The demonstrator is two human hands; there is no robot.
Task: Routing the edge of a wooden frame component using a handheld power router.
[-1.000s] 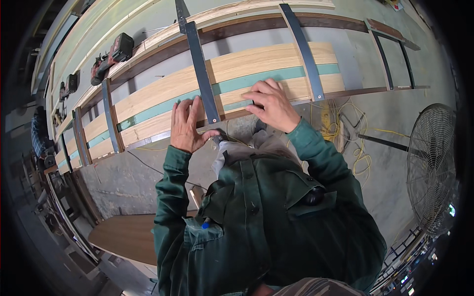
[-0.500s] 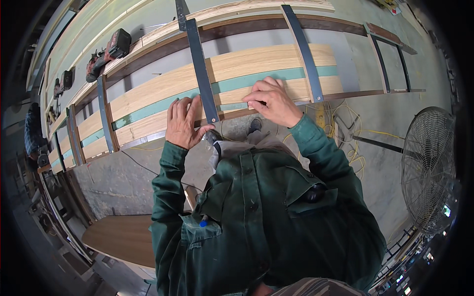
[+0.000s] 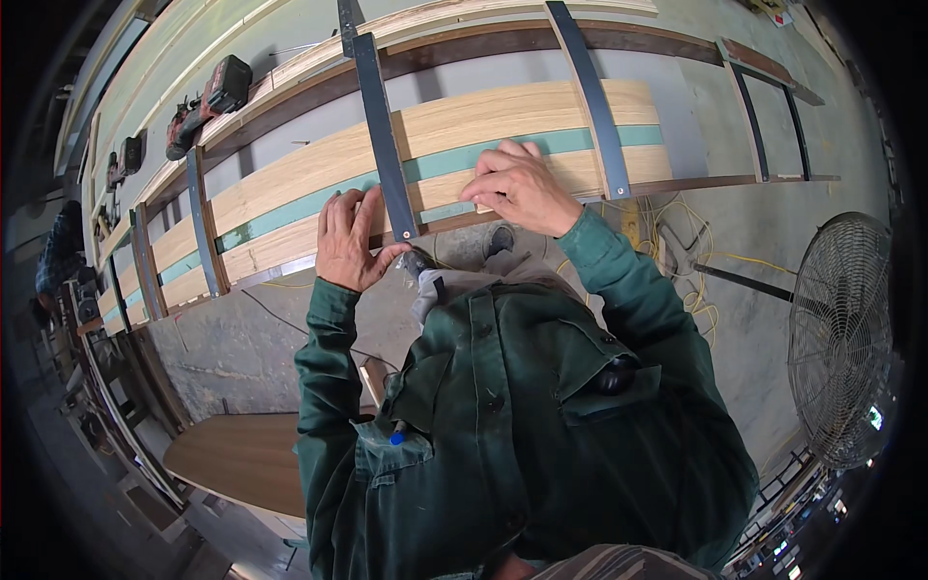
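Long light-wood boards [image 3: 493, 106] with a teal strip [image 3: 464, 160] between them lie inside a frame with dark crossbars [image 3: 383, 135]. My left hand [image 3: 350, 242] rests on the near board, just left of the middle crossbar, fingers stretched out and thumb spread at the near edge. To the right of that crossbar, my right hand [image 3: 524, 191] is closed, its thumb and fingers pinched at the near board's edge. What lies in the pinch is hidden. A short teal patch [image 3: 447, 211] shows beside its fingertips, along the near edge.
Beyond the boards, a red-and-black cordless power tool [image 3: 211, 104] lies by the frame's far rail, with another tool [image 3: 126, 162] farther left. A large fan [image 3: 839, 338] stands at right. Yellow cords [image 3: 691, 261] cross the floor. A brown board [image 3: 237, 454] is at lower left.
The view has shifted slightly, and both hands appear a little farther left. They keep nearly the same places on the boards, with the right hand still pinched.
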